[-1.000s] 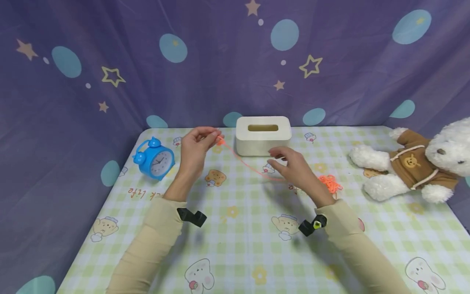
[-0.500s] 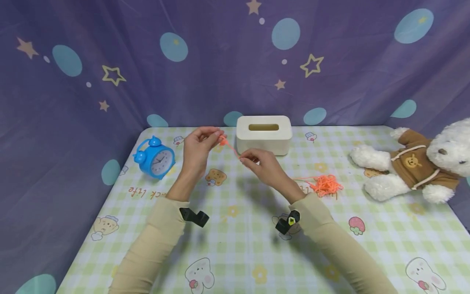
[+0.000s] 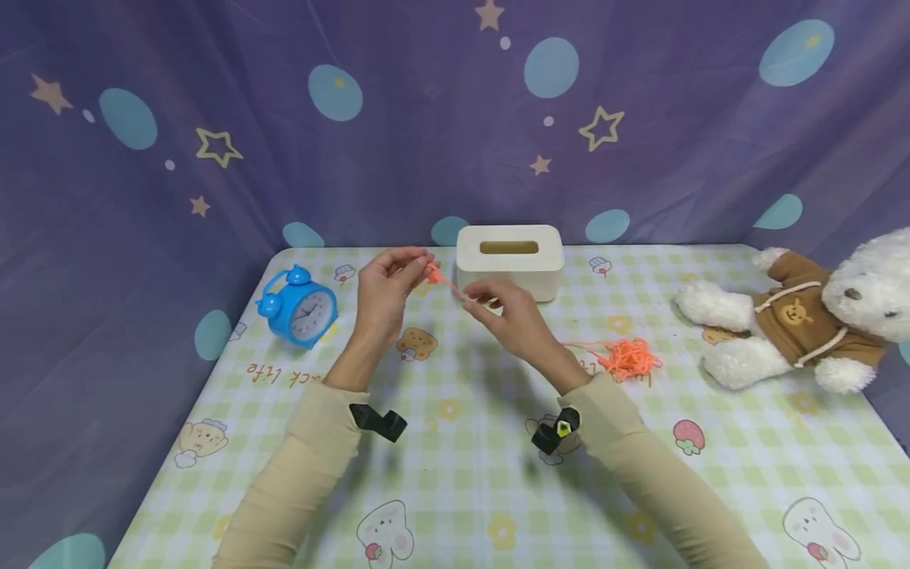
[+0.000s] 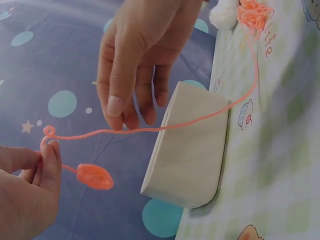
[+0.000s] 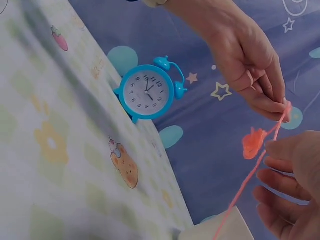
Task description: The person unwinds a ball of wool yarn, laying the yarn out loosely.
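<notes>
My left hand [image 3: 384, 296] pinches a strand of orange yarn [image 4: 145, 130] between thumb and fingers, with a small curl of it above the fingertips. Just beyond those fingertips hangs a little wound bundle of the same yarn [image 5: 253, 144]. My right hand [image 3: 515, 320], to the right and slightly nearer, has its thumb and forefinger at the strand and seems to pinch it lightly; its other fingers are loosely bent. From there the strand runs down to a loose tangle of orange yarn [image 3: 631, 359] on the table.
Behind the hands stands a white tissue box [image 3: 510, 269]. A blue alarm clock [image 3: 298, 308] is at the left, and a white teddy bear [image 3: 796, 316] in a brown hoodie lies at the right. A checked cloth [image 3: 455, 482] covers the table, with a purple curtain [image 3: 426, 158] behind.
My right hand has moved left from near the tangle, bringing its fingertips to the strand close to the left hand. Since half a second ago both hands have barely shifted.
</notes>
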The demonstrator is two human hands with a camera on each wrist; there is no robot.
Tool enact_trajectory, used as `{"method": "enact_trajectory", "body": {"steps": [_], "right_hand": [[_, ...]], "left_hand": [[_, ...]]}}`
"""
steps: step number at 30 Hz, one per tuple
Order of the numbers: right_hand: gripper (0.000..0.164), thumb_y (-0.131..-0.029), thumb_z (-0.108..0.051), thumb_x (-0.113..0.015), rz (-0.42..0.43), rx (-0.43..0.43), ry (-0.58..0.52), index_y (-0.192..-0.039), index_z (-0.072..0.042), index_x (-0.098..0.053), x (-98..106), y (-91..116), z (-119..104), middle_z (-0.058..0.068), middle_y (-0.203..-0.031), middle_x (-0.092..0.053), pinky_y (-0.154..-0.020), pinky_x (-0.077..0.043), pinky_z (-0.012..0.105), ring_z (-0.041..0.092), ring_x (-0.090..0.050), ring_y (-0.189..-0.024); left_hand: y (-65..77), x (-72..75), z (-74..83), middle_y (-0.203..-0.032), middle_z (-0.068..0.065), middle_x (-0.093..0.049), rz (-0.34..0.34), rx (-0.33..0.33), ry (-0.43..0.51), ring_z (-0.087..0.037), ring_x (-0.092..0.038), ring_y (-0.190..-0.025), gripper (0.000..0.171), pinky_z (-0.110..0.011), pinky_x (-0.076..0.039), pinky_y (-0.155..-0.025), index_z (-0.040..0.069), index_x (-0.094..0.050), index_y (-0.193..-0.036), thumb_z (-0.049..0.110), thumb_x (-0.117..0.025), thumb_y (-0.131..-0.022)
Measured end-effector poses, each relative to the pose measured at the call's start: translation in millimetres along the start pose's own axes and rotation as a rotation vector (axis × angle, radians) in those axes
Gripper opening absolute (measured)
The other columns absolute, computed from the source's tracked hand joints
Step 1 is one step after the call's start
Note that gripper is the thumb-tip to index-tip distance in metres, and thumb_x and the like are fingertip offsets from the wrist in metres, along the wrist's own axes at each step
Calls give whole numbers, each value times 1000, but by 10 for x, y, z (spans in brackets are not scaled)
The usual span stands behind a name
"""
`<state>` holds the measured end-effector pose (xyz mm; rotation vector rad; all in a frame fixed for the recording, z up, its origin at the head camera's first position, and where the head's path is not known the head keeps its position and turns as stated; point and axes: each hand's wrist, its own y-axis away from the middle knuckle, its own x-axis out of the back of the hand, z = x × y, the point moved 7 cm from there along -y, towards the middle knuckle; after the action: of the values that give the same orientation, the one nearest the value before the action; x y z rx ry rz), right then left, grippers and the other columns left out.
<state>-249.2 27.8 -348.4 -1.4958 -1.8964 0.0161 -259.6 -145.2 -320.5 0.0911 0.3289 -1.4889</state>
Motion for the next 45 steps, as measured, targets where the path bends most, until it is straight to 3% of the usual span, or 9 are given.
{"method": "enact_trajectory", "body": {"steps": [10, 23, 28, 36, 40, 45], "right_hand": [[15, -90, -18, -68, -6, -26, -34, -101, -8, -67, -110, -24, 16, 5, -91, -70, -73, -54, 27, 14, -64, -80], [13, -91, -20, -67, 15, -18, -4, -97, -9, -68, -223, -70, -21, 3, -93, -70, -73, -53, 25, 14, -63, -79], [13, -91, -18, -66, 60, 20, -44, -97, -7, -70, -128, -75, -128, 5, -89, -72, -70, -53, 26, 14, -64, -75], [11, -91, -14, -66, 104, 96, -120, -96, -6, -71, 93, -135, -308, 8, -82, -73, -69, -54, 25, 14, -68, -72], [14, -91, -17, -65, 115, 123, -97, -97, -6, -72, 173, -201, -391, 6, -81, -72, -67, -53, 26, 13, -68, -71], [14, -92, -20, -65, 129, 137, -70, -95, -8, -72, 237, -301, -475, 4, -79, -72, -64, -53, 26, 12, -67, -70]], "left_hand": [[-11, 24, -1, -91, -6, -67, 7, -4, 25, -15, -70, -84, 7, -25, -55, -83, -1, -64, -97, 0, -63, -90], [3, 24, -5, -92, -7, -67, -6, 18, 47, -16, -70, -85, 9, -25, -55, -84, -2, -64, -99, 0, -62, -91], [-2, 51, -7, -95, -8, -66, 3, 13, 42, -16, -69, -89, 13, -28, -53, -89, -5, -62, -103, 0, -61, -91], [-7, 87, -27, -94, -11, -67, 20, 2, 85, -16, -70, -82, 11, -25, -56, -82, -6, -61, -102, -1, -58, -93], [8, 61, -88, -97, -11, -64, -1, 32, 81, -15, -68, -85, 15, -23, -55, -83, -7, -56, -110, 0, -51, -97], [32, 22, -212, -102, -8, -60, -28, 101, 10, -16, -65, -93, 26, -25, -53, -89, -9, -50, -121, -2, -49, -96]]}}
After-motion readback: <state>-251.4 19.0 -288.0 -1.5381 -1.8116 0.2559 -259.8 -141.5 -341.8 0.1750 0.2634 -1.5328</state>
